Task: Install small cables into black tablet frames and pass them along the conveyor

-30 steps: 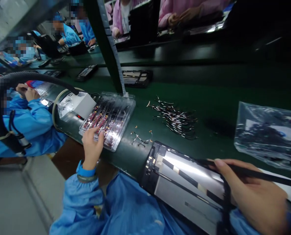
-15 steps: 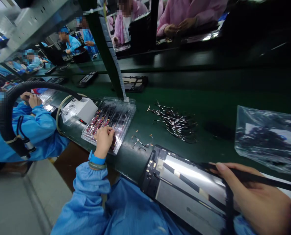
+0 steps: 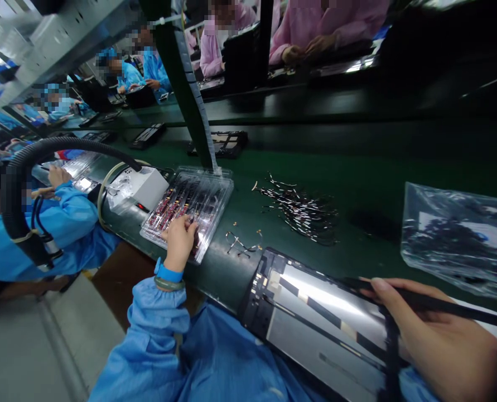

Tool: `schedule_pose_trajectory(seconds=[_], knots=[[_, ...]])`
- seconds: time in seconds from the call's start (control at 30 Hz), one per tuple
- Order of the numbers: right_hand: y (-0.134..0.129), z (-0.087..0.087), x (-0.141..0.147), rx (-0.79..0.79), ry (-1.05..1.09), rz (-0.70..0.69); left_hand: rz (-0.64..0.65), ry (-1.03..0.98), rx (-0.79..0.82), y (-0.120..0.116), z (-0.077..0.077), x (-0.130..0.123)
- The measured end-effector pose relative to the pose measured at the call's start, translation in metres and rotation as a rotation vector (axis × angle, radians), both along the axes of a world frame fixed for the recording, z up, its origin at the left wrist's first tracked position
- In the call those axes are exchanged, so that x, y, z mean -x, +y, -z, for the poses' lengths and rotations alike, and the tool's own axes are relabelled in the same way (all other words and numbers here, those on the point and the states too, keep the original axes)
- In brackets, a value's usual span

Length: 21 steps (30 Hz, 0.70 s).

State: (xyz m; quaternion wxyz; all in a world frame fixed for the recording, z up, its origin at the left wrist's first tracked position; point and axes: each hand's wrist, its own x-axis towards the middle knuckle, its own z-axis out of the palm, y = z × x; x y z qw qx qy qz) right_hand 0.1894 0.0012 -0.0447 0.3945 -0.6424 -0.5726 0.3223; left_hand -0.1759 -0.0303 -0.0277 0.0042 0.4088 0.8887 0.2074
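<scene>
My left hand (image 3: pixel 180 240) is over the near edge of a clear plastic tray (image 3: pixel 217 215) with rows of small red and dark parts. Its fingers are pinched together, and whatever is between them is too small to make out. At the lower right, my right hand (image 3: pixel 436 329) is closed around a black, stick-like tool (image 3: pixel 461 310) beside an opened tablet-like device (image 3: pixel 315 340). The device shows a silver inner plate and dark strips. Beyond it lie a few loose short cables (image 3: pixel 242 245) and a pile of thin black-and-white cables (image 3: pixel 300 212).
A clear bag (image 3: pixel 461 240) of dark items lies at the right. A white box (image 3: pixel 141 187) and a black hose (image 3: pixel 11 190) are at the left, near a person in blue. A green post (image 3: pixel 185 89) rises behind the tray. More devices (image 3: pixel 148 135) lie farther back.
My left hand has barely shifted over the tray, and my right hand is nearly unmoved. The neighbour's hands at the left have moved apart. A device behind the post has slid slightly left.
</scene>
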Motion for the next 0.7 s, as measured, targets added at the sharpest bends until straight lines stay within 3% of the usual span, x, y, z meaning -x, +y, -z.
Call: schedule_pose_trajectory(seconds=[0.13,0.3,0.4,0.47,0.57,0.63,0.7], knots=[[-0.001,-0.010,0.005,0.238,0.070,0.100,0.013,-0.017,-0.090,0.001,0.004,0.003],[-0.001,-0.023,0.011,0.266,0.105,0.124,0.061,-0.044,-0.252,0.001,0.003,0.007],[-0.002,-0.018,0.011,0.248,0.135,0.131,0.048,-0.045,-0.393,0.003,-0.003,0.011],[-0.003,-0.008,0.009,0.156,0.151,0.123,0.028,-0.052,-0.502,0.003,-0.007,0.009],[-0.008,0.004,0.005,-0.177,0.238,0.069,0.051,-0.145,-0.601,-0.001,-0.012,-0.009],[-0.012,0.004,0.005,-0.346,0.225,-0.022,0.131,-0.264,-0.588,-0.006,-0.012,-0.032],[-0.016,-0.003,0.007,-0.413,0.065,-0.139,0.236,-0.456,-0.550,-0.009,-0.010,-0.057]])
